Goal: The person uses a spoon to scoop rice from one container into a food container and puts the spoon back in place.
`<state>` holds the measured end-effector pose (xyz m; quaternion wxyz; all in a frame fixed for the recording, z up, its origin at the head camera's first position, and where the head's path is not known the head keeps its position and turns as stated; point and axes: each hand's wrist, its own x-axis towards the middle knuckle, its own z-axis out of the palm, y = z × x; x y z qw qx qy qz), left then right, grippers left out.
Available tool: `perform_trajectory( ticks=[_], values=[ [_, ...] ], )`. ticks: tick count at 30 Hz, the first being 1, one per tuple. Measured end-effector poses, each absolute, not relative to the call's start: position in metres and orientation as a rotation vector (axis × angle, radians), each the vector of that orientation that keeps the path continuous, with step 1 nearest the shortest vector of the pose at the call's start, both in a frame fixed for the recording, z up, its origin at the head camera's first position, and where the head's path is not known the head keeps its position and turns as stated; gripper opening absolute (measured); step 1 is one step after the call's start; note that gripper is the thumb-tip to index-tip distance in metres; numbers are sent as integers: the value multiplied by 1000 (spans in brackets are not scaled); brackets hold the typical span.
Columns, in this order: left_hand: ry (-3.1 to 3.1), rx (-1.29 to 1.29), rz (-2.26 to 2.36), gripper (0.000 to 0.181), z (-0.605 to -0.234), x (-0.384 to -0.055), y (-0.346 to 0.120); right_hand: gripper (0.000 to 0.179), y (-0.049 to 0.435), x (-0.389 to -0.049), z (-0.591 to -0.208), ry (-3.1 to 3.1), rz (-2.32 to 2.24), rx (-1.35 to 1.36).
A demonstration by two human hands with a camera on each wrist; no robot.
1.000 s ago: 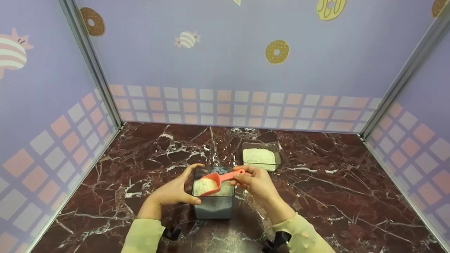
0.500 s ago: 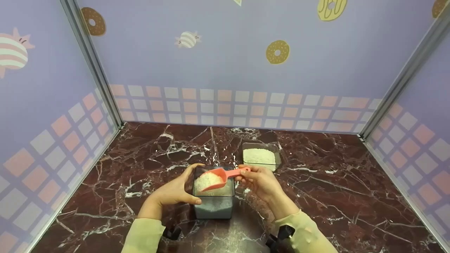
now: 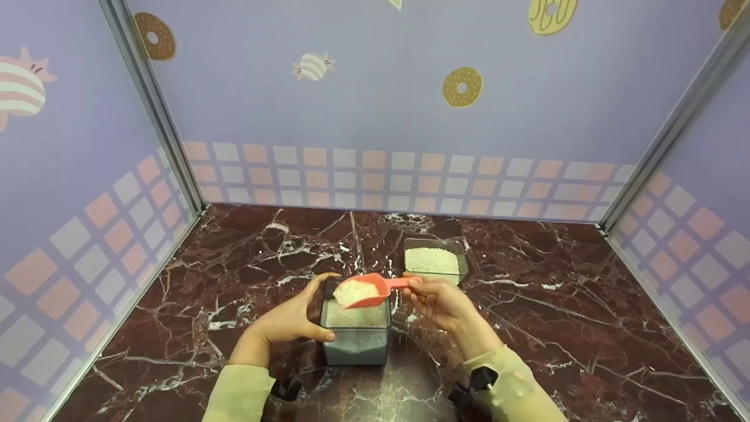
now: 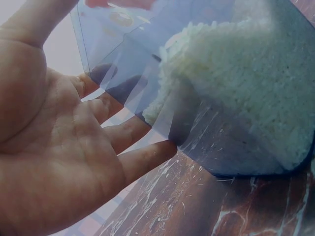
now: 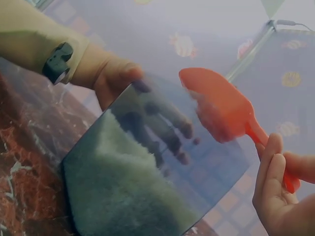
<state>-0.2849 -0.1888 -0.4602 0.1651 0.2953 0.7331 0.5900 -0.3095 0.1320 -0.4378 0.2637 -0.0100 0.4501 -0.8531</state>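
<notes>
A clear, dark-tinted square container [image 3: 356, 346] partly filled with white rice [image 4: 231, 83] stands on the counter in front of me. My left hand [image 3: 293, 316] grips it from the left side, thumb at the front and fingertips against the far wall. In the left wrist view those fingers [image 4: 147, 155] touch the clear plastic. By its handle, my right hand [image 3: 442, 302] pinches a red-orange scoop [image 3: 375, 290]. Rice is heaped in the scoop, which hangs over the container's opening, seen through the clear wall in the right wrist view.
Behind and right of my right hand sits a second, shallower clear container [image 3: 464, 258] of rice. White grains lie scattered on the dark red marbled counter [image 3: 556, 328]. Patterned purple walls [image 3: 375, 105] enclose the back and both sides.
The scoop has moved up and to the right, rising out of the container with rice in it. My right hand shifted right along with it. The left hand and container stayed put.
</notes>
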Motion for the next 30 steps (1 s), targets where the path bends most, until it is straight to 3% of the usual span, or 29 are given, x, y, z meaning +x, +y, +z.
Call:
perform_trajectory(
  ticks=[15,20,26,30],
  values=[
    [2125,850,1632,105,-462,-287,-191,16,190,-318,-405,1049,-2562,79],
    [2083,842,1659,105,-462,-287,-190,24,209,-330,-407,1063,-2724,130],
    [2030,840,1696,105,-462,-287,-189,19,217,-345,-425,1432,-2808,202],
    [2012,839,1709,104,-462,-286,-189,36,212,-352,-437,1844,-2759,240]
  ],
)
